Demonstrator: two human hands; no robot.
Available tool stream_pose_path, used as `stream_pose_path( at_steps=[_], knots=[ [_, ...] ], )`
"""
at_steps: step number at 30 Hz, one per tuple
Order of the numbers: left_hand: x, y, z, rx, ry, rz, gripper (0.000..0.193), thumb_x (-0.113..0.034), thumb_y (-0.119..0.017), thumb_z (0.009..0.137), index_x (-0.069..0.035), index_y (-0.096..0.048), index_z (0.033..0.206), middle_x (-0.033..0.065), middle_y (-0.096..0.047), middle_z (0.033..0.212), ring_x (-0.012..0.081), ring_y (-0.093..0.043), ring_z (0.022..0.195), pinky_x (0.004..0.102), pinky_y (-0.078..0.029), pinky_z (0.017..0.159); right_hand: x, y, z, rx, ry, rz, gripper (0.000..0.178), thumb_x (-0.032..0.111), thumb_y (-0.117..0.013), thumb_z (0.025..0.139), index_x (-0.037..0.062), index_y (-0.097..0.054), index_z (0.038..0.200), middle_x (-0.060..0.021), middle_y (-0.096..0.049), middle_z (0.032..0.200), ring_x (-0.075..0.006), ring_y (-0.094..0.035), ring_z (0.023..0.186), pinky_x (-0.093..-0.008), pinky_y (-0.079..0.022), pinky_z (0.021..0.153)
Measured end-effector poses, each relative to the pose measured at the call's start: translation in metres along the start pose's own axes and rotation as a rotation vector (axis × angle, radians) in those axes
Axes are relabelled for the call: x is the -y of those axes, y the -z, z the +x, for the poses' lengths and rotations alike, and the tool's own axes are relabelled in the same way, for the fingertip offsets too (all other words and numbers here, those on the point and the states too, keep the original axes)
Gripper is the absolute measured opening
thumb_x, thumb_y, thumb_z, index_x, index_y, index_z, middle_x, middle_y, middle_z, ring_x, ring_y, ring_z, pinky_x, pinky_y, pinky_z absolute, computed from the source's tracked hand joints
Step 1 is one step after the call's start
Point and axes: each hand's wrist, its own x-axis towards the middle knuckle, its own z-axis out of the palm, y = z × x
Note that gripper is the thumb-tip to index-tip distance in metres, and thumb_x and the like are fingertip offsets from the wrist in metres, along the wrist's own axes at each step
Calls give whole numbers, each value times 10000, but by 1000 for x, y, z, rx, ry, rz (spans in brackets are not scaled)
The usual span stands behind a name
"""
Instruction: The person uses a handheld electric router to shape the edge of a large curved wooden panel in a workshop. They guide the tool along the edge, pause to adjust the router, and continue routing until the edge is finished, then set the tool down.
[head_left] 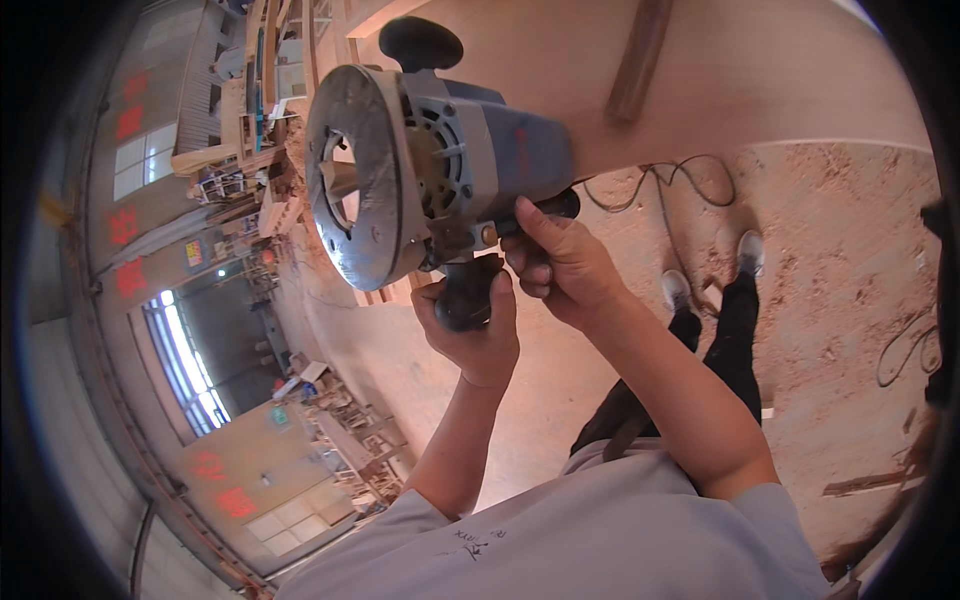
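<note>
A wood router (520, 145) with a blue-grey motor housing is held on its side, its round metal base plate (385, 180) facing left. My left hand (480, 345) is closed around the black knob (466, 297) on the router's near side. The opposite black knob (420, 43) points away from me, with no hand on it. My right hand (565, 258) is closed at the near side of the housing, thumb pressed against it beside a brass screw (489, 235). The curled fingers hide what exactly they pinch there.
Behind the router lies a broad wooden panel (770, 80) with a dark wood strip (640, 60) on it. A black cord (665, 190) loops down to the dusty floor near my feet. Wood offcuts (350, 440) are piled along the left wall.
</note>
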Motion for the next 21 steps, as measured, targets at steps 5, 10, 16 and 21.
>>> stream_pose_path(
  at_steps=[5, 10, 16, 21],
  knots=[
    [1, 0, 1, -42, 33, -26, 513, -106, -847, 892, -27, -422, 1168, 158, -733, 1016, 165, -713, 907, 276, -576, 802, -1, 0, 0, 1, 28, 15, 477, 467, -729, 1008, -9, -696, 985, -84, -687, 759, -89, -571, 526, -228, -421, 452],
    [-5, -5, 3, -4, 73, -140, 481, -101, -830, 914, -24, -423, 1159, 155, -740, 1007, 153, -714, 920, 268, -577, 799, 34, -1, -13, -29, 47, -591, 378, 341, -767, 989, -32, -713, 1017, -115, -729, 757, -156, -678, 588, -266, -531, 537],
    [2, 0, 6, 25, 32, -108, 497, -149, -857, 901, -19, -433, 1124, 138, -750, 984, 139, -721, 892, 261, -577, 792, 17, 8, -13, -124, 1201, -1510, 316, 126, -811, 836, -9, -696, 1097, -130, -740, 931, -281, -737, 746, -362, -592, 640],
    [6, 2, 7, 8, 29, -73, 492, -172, -878, 888, -28, -450, 1084, 127, -756, 975, 115, -706, 866, 249, -565, 773, 5, 7, -6, -209, 1385, -1655, 312, 70, -797, 774, 6, -694, 1062, -114, -728, 920, -290, -738, 817, -379, -599, 667]
  ],
)
